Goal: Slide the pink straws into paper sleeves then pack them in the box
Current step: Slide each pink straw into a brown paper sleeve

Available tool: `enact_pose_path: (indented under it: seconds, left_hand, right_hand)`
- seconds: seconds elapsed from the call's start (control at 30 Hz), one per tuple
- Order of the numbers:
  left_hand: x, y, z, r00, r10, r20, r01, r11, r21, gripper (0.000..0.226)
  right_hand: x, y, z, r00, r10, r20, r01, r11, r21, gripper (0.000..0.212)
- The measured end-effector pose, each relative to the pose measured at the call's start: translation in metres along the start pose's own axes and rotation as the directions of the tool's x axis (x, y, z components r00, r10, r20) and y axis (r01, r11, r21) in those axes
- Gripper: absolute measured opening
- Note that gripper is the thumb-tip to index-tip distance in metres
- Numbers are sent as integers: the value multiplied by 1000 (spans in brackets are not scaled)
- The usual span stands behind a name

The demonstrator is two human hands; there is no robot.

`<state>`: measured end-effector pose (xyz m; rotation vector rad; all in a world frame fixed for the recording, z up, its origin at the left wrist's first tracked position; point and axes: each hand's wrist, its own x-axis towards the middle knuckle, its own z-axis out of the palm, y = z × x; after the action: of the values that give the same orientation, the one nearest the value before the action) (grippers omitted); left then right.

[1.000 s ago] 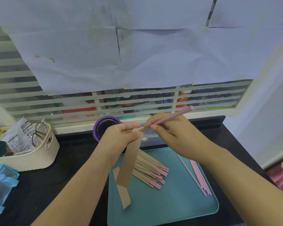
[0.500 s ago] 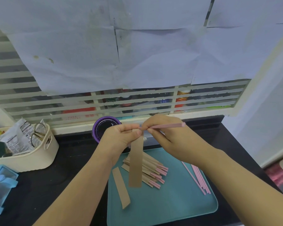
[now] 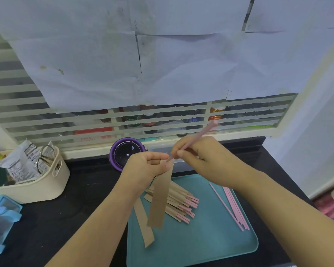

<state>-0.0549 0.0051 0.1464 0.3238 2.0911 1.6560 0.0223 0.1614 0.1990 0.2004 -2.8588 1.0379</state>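
My left hand (image 3: 145, 168) pinches the top of a brown paper sleeve (image 3: 159, 199) that hangs down over the teal tray (image 3: 210, 247). My right hand (image 3: 199, 158) grips a pink straw (image 3: 198, 136) whose lower tip meets the sleeve's mouth while its far end points up and right. A pile of sleeved straws (image 3: 179, 203) with pink ends showing lies on the tray behind the hanging sleeve. One empty sleeve (image 3: 144, 224) rests at the tray's left edge. Several bare pink straws (image 3: 233, 205) lie on the tray's right side.
A purple round container (image 3: 123, 153) stands at the back of the black counter, a clear plastic box (image 3: 162, 149) beside it. A cream basket (image 3: 46, 182) holding packets and scissors sits at left, blue plastic boxes (image 3: 0, 214) in front of it. A papered grille wall rises behind.
The straw in my right hand went from lying level to tilting up to the right, its lower tip still at the sleeve's mouth. The hanging sleeve swung slightly.
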Motion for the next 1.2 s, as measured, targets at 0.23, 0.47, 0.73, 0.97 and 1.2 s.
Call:
enact_pose_path:
  seconds: [0.23,0.47,0.73,0.97,1.2]
  left_hand:
    - [-5,2,6,990,28,138,-46,990,130,18]
    - [-9,6,11,979,17,202,-31,997,65,24]
    - [-9,4,11,988,-25,154,16,998,57,27]
    - [-10,2,16,982,-41,187,36,999,31,33]
    - [-11,-3,19,984,-35,177,31,999,28,36]
  right_hand:
    - [14,23,-19,970,216,110,-242,890,387,15]
    - [15,39,-19,950,289,115,-308,822,480,13]
    - [13,43,-13,944,330,18,-300,831,468,15]
    - [15,43,-6,916,401,-20,-356,834,422,20]
    - [20,45,3,890,453,-55,-409,845,344,28]
